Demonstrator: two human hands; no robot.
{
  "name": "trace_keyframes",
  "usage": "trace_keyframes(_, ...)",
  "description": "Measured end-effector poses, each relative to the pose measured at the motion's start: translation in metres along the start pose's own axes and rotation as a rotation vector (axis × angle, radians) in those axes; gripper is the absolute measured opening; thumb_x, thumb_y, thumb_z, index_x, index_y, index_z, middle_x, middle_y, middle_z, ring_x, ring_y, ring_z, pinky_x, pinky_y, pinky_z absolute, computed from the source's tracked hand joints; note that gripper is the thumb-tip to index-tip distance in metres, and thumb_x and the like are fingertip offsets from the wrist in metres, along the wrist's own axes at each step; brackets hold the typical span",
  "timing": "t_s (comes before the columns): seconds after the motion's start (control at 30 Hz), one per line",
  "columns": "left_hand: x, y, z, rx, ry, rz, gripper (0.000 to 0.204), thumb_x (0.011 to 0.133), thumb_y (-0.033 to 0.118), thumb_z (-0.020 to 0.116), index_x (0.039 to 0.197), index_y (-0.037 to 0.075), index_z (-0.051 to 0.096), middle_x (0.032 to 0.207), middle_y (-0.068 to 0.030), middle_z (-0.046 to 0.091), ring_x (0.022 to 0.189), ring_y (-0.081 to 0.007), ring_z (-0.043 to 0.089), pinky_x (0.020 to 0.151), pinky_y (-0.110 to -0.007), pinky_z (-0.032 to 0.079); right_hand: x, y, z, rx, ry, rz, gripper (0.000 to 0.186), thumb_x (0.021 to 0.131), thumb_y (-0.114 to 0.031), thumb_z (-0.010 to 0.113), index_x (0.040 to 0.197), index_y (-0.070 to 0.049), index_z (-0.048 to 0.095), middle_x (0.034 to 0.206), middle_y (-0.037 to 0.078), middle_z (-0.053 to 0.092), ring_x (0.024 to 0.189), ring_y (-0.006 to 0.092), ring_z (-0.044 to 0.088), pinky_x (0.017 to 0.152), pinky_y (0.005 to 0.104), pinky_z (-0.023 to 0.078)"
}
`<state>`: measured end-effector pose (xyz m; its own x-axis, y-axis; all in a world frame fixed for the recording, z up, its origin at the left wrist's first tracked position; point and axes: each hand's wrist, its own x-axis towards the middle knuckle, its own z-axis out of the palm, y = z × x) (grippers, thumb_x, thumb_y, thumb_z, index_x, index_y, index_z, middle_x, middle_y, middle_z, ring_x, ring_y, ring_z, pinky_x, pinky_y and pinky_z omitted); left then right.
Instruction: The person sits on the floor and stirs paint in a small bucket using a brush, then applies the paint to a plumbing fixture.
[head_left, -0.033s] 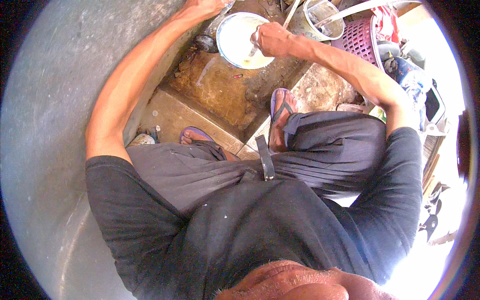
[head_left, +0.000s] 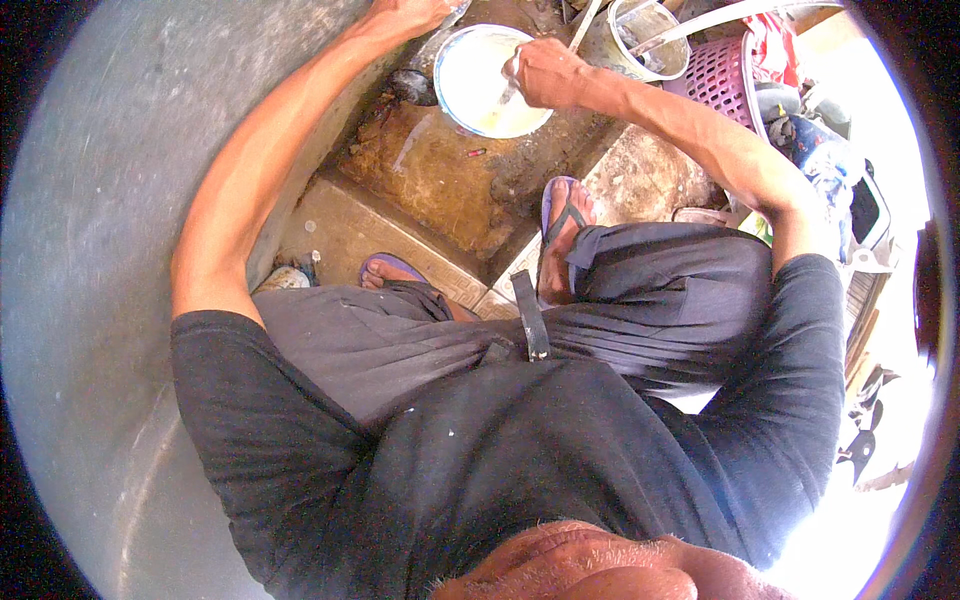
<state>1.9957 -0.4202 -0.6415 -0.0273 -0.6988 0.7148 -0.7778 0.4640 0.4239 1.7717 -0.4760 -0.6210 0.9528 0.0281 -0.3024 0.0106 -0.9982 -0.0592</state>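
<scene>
White bowl (head_left: 441, 72) holds whitish contents (head_left: 475, 90); right hand (head_left: 545, 75) has its grip closed on a half-hidden tool (head_left: 507, 93); left hand (head_left: 418, 12), cannot tell.

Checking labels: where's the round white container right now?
In the head view, the round white container is at top centre, with the person's right hand over its right side and a bucket farther right.

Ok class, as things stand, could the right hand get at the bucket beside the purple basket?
Probably yes: the bucket stands close beside the right hand with its mouth open, though a pale strip juts out, and the hand seems busy at the white bowl.
</scene>
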Motion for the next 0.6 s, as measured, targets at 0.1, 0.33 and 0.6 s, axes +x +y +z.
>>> trace_keyframes(0.1,-0.01,-0.004,0.001,0.025,0.075,0.027,0.031,0.073,0.025,0.074,0.086,-0.003,0.069,0.088,-0.0177,0.067,0.084,-0.0349,0.062,0.078,-0.041,0.048,0.006,0.011,-0.007,-0.027,0.084,0.051,0.013,0.071,-0.01,0.059,0.08,-0.002,0.063,0.068,0.018,0.064,0.069,0.0354,0.067,0.062,0.0453,0.054)
trace_keyframes(0.33,0.017,0.028,-0.024,-0.091,-0.195,-0.196,0.027,0.073,0.02,0.073,0.088,-0.002,0.068,0.086,-0.019,0.066,0.083,-0.0347,0.062,0.076,-0.041,0.048,0.002,0.014,0.014,0.001,0.147,0.073,0.013,0.068,-0.007,0.059,0.079,-0.001,0.063,0.067,0.02,0.063,0.069,0.0371,0.066,0.061,0.0451,0.054)
trace_keyframes(0.6,0.016,0.032,-0.023,-0.112,-0.206,-0.215,0.027,0.074,0.02,0.071,0.089,-0.002,0.068,0.09,-0.0199,0.066,0.087,-0.0353,0.062,0.079,-0.041,0.048,-0.009,0.026,0.002,0.054,0.021,-0.029,0.017,0.074,-0.012,0.062,0.088,-0.005,0.066,0.066,0.016,0.062,0.064,0.0341,0.064,0.059,0.0423,0.052)
